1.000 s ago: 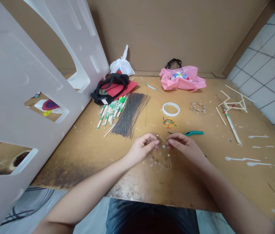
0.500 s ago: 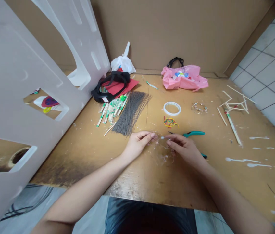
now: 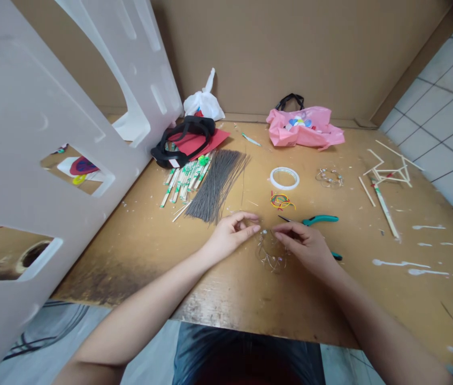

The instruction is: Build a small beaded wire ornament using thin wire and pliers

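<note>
A beaded wire loop (image 3: 272, 260), thin and clear-looking with small pale beads, lies between my hands close to the table's front. My right hand (image 3: 304, 243) pinches a thin end of this beaded wire at its upper right, thumb and forefinger together. On the other side, my left hand (image 3: 234, 235) is beside the loop; its thumb and forefinger are apart and nothing shows between them. Behind my right hand lie teal-handled pliers (image 3: 320, 219), partly covered by that hand.
Grey wire stems (image 3: 220, 184) and wrapped chopsticks (image 3: 182, 182) lie left, near a black headset strap (image 3: 184, 141). Beyond my hands are coloured bands (image 3: 281, 201), a tape roll (image 3: 272, 178), another beaded wire piece (image 3: 329, 177) and a pink bag (image 3: 302, 127). A stick frame (image 3: 390, 175) lies right.
My left thumb and forefinger have parted from the wire. The beaded loop now rests lower and hangs more clearly in view, while my right hand has barely moved.
</note>
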{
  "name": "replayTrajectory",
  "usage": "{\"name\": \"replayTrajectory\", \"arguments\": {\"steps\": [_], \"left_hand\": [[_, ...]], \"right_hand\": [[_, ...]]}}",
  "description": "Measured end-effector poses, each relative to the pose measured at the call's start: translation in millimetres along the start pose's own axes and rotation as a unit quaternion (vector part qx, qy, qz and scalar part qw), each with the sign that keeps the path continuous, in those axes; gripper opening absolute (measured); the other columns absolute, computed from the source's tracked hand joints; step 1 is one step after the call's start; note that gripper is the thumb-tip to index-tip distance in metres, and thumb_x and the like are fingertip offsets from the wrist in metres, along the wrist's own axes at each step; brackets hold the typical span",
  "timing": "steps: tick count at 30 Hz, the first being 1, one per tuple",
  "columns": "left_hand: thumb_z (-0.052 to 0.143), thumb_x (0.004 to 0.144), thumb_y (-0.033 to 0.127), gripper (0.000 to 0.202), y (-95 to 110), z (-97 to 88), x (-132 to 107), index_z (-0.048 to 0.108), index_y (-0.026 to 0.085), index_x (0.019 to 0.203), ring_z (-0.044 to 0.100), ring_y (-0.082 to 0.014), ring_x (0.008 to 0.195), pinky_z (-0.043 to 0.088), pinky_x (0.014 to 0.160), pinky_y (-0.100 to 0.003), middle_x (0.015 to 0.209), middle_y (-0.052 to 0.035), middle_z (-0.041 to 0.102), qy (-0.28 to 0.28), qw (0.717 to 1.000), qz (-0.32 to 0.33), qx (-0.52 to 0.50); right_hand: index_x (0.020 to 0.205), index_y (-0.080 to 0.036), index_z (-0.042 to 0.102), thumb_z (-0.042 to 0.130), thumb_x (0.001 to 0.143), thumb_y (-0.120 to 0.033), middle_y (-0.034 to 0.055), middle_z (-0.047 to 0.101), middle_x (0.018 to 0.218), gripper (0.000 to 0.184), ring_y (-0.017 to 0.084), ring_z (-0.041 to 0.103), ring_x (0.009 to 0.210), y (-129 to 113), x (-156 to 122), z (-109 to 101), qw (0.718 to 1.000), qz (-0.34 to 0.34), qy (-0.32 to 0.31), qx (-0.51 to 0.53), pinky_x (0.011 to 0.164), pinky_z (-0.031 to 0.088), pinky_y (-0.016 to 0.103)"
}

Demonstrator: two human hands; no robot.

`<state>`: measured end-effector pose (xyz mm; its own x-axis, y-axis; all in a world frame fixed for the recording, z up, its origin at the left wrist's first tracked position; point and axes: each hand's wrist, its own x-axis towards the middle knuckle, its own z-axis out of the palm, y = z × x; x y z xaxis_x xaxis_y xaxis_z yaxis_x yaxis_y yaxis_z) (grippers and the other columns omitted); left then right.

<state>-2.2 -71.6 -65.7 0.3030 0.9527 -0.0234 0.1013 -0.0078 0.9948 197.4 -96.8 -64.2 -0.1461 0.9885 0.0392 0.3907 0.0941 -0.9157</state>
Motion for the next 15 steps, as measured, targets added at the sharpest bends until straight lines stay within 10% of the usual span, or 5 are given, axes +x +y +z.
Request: {"name": "replayTrajectory", "arguments": {"steps": [9,15], "left_hand": [[0.058,0.081,0.026,0.016,0,-0.2,-6,0.068,0.018,0.090,0.048,-0.0107,0.061,0.035,0.059,-0.022,0.081,-0.0039,0.059,0.009,0.983,0.137,0.120],[0.046,0.088,0.024,0.020,-1,10.9,-15,0.065,0.018,0.090,0.053,-0.0159,0.074,0.041,0.066,-0.026,0.078,-0.0045,0.056,-0.135,0.855,0.252,0.432]], "right_hand": [[0.082,-0.022,0.067,0.061,0.075,-0.038,-0.0001,0.062,0.067,0.018,0.013,0.052,0.055,2,2,-1,0.996,0.054,-0.041,0.054,0.053,0.042,0.028],[0.082,-0.019,0.065,0.063,0.073,-0.038,-0.0019,0.059,0.065,0.021,0.009,0.049,0.051,4,4,0,0.991,0.077,-0.053,0.093,0.050,0.040,0.024]]}}
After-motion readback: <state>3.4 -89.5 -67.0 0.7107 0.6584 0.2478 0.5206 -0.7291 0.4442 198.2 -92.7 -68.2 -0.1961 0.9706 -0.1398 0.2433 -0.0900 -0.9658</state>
